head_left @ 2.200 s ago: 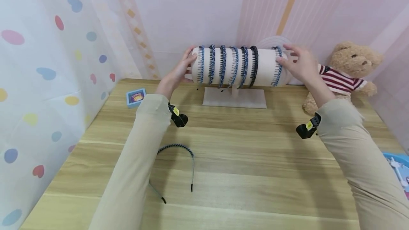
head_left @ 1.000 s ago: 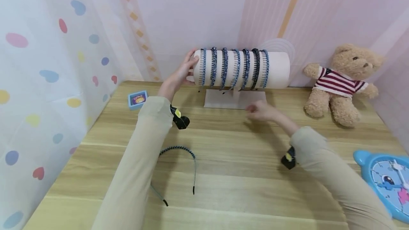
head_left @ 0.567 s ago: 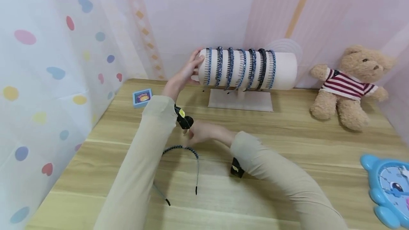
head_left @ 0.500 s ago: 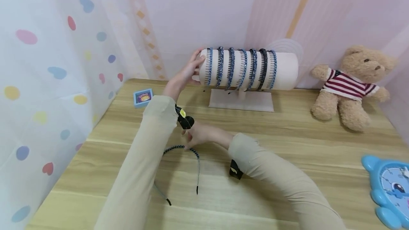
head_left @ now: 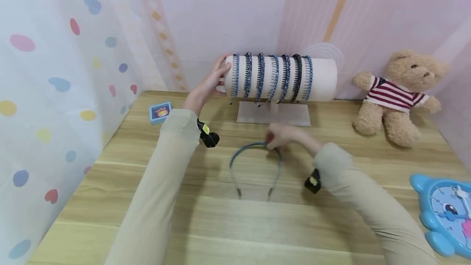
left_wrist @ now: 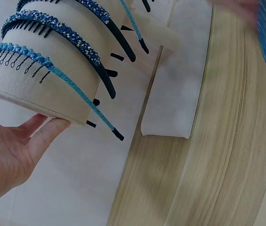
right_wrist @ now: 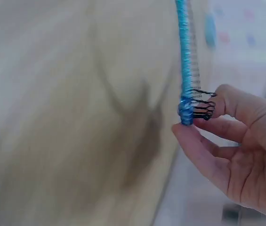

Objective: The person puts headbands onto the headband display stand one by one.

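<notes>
In the head view, my right hand (head_left: pixel 281 136) pinches a blue headband (head_left: pixel 247 147) by its top, with its two legs hanging down above the table. The right wrist view shows the headband (right_wrist: pixel 185 56) wrapped in bright blue cord, with dark wire comb teeth between my thumb and fingers. At the back, my left hand (head_left: pixel 209 83) grips the left end of a white, roll-shaped headband stand (head_left: pixel 324 80). Several blue and dark headbands (head_left: pixel 261 77) sit side by side along that roll. In the left wrist view, my left hand (left_wrist: pixel 10 150) holds the roll's end near the outermost headband (left_wrist: pixel 76 89).
A teddy bear (head_left: pixel 395 93) in a striped shirt sits at the back right. On the right edge lies a blue toy clock (head_left: pixel 427 212). A small blue box (head_left: pixel 160 112) rests left of the stand. A patterned curtain (head_left: pixel 73 93) borders the wooden table (head_left: pixel 235 232).
My right hand let go of the rightmost headband on the roll, which now sits further left. It then took the headband from the table and carried it right. My left hand stayed on the stand.
</notes>
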Tool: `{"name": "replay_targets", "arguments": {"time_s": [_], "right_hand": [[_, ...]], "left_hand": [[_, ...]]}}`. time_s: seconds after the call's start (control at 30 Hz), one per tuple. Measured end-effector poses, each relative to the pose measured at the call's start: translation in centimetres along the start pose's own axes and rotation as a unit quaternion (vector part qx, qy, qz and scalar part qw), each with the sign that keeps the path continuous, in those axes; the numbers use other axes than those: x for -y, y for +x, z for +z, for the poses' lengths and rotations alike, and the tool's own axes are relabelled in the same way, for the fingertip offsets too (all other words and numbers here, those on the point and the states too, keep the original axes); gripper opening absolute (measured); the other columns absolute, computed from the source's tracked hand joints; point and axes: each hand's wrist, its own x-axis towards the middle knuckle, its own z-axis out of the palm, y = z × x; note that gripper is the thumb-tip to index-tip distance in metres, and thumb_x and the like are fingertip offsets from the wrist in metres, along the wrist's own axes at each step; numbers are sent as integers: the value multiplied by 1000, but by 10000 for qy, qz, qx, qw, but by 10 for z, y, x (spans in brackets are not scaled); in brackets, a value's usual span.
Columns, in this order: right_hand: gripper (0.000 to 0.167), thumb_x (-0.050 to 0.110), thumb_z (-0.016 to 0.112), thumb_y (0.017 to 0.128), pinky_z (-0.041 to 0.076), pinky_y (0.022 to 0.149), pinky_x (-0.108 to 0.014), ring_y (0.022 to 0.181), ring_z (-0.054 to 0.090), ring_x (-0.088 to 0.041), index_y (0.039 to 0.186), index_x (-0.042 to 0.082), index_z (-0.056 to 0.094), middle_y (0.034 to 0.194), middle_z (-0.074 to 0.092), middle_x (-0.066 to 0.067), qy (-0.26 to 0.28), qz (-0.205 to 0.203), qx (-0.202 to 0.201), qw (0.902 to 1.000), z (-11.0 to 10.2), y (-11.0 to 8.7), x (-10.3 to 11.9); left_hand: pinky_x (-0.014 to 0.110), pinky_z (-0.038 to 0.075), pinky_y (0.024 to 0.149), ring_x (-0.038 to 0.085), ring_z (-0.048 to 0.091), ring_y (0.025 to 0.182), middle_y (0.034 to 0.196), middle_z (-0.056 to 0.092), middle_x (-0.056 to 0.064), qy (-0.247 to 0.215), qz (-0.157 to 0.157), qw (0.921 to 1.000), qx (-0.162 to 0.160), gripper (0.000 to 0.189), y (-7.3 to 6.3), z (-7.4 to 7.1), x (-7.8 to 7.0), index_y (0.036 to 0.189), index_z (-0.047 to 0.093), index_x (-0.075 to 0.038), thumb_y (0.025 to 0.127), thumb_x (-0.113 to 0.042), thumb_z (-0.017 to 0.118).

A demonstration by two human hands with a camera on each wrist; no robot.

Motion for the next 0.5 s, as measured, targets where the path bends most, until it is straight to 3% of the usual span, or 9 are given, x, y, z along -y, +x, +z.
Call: {"name": "replay_targets", "arguments": {"time_s": [0.17,0.3,0.37,0.5], "right_hand": [[38,8,56,83,56,67,-29,67,59,-10,115,-12,50,98,60,-19,1168,614,-194,9911,-30,-53,-61],[50,12,55,89,55,74,-25,73,60,-6,127,-15,37,96,60,-8,2370,1050,-437,9648,-46,-94,-98],[52,14,55,90,54,75,-22,74,60,-3,129,-14,33,90,60,2,2931,1206,-682,9460,-49,-111,-112],[51,18,52,93,52,78,-19,82,58,3,132,-9,30,90,58,15,3502,1124,-1178,9224,-48,-135,-133]], "left_hand": [[54,38,97,32,35,123,142,28,10,43,23,10000,-15,49,1,-2,0,140,8,-48,96,-47,29],[55,36,98,33,33,126,144,26,10,5,-18,10000,-18,49,0,-2,0,140,8,-48,96,-46,29],[54,37,98,32,34,125,144,27,10,22,-23,10000,0,49,0,-2,0,140,8,-48,96,-46,28],[51,39,96,28,37,119,142,29,9,61,-19,10000,34,48,2,1,1,140,8,-48,96,-46,28]]}}
